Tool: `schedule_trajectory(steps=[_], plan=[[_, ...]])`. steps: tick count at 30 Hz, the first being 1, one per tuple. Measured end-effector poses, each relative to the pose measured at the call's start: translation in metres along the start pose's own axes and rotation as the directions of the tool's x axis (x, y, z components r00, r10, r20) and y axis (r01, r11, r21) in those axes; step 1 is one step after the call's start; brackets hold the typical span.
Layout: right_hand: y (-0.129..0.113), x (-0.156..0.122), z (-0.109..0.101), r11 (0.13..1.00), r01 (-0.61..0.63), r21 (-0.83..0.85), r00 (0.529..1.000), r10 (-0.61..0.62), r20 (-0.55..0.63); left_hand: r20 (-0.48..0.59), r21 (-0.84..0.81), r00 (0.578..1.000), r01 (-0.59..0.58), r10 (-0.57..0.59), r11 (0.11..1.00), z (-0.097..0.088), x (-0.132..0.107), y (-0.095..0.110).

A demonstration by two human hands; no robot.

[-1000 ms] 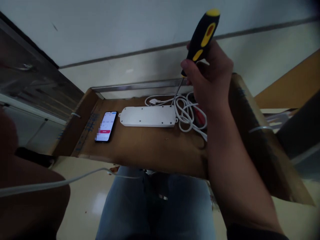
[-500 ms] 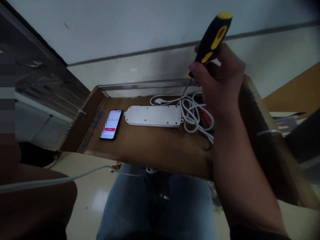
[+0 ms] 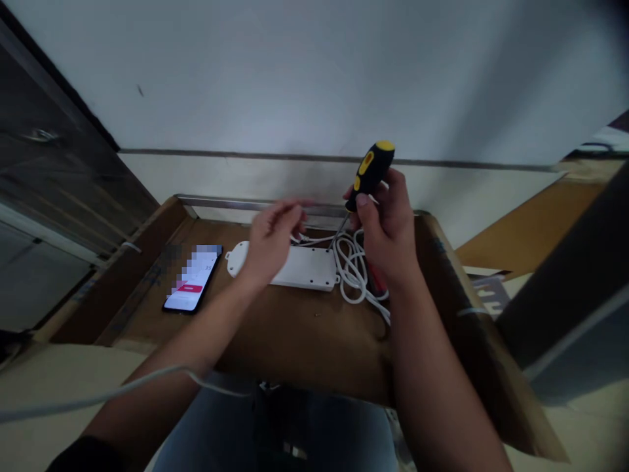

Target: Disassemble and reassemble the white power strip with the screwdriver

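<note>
In my right hand (image 3: 393, 229) is a black and yellow screwdriver (image 3: 372, 170), held by the handle and tilted. Its thin shaft runs down to the far right corner of a white power strip (image 3: 304, 265), which lies with its screw-holed underside up. My left hand (image 3: 270, 239) hovers over the left part of the strip, covering some of it. Its fingers are blurred, the index finger stretched out, with nothing seen in them. A coiled white cord (image 3: 351, 269) lies beside the strip, partly behind my right hand. A tiny screw (image 3: 317, 314) rests on the cardboard.
A lit phone (image 3: 189, 282) lies to the left in the shallow cardboard box (image 3: 304, 354). Something red (image 3: 377, 280) sits by the cord. Another white cable (image 3: 122, 393) crosses my left forearm. A white wall (image 3: 295, 98) stands behind the box.
My left hand has come in from the left, over the power strip. The view has shifted, and the screwdriver stands lower in it, still in my right hand at the same corner.
</note>
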State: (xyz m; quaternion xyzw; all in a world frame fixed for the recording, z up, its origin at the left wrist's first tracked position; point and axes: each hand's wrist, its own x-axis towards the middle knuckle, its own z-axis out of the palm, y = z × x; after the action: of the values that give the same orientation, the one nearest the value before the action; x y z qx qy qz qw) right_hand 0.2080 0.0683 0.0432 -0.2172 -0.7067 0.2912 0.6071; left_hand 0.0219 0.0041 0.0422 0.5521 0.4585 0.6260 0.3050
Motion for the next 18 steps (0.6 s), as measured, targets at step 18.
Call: schedule_trajectory(steps=[18], plan=[[-0.016,0.035,0.008,0.982,0.117,-0.146,0.986,-0.132,-0.098,0.298,0.031,0.949,-0.113,0.099,0.993,0.031,0.023,-0.058]])
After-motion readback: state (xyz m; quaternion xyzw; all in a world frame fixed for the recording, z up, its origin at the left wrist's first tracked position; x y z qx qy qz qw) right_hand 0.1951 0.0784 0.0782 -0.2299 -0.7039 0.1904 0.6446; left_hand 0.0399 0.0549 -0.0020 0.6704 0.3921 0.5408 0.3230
